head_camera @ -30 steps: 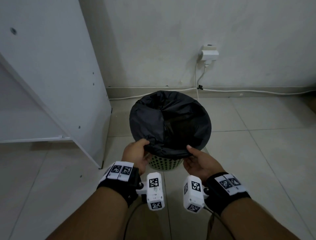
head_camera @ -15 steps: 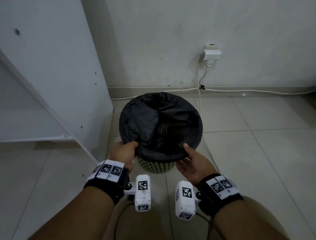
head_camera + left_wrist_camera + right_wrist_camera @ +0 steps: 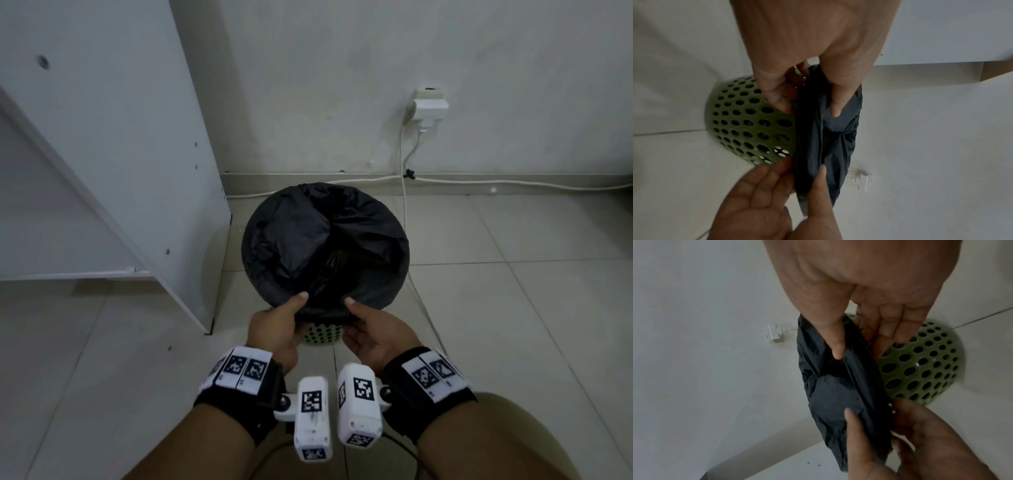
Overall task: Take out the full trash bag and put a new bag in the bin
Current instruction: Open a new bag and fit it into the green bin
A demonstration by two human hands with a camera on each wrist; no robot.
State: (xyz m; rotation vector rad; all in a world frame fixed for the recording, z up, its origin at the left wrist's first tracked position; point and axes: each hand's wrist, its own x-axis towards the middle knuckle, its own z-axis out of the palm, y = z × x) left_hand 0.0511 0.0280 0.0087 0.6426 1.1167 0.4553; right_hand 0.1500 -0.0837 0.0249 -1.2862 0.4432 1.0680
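Pinching black trash bag [image 3: 325, 240] rim at 6 o'clock: left hand [image 3: 274, 329] and right hand [image 3: 376, 334], thumbs on top; bag is lining green perforated bin [image 3: 322, 334] on tiled floor [image 3: 513, 308].

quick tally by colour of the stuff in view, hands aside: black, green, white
black: 1, the trash bag
green: 1, the perforated bin
white: 3, the wall plug, the cable, the cabinet panel
total: 5
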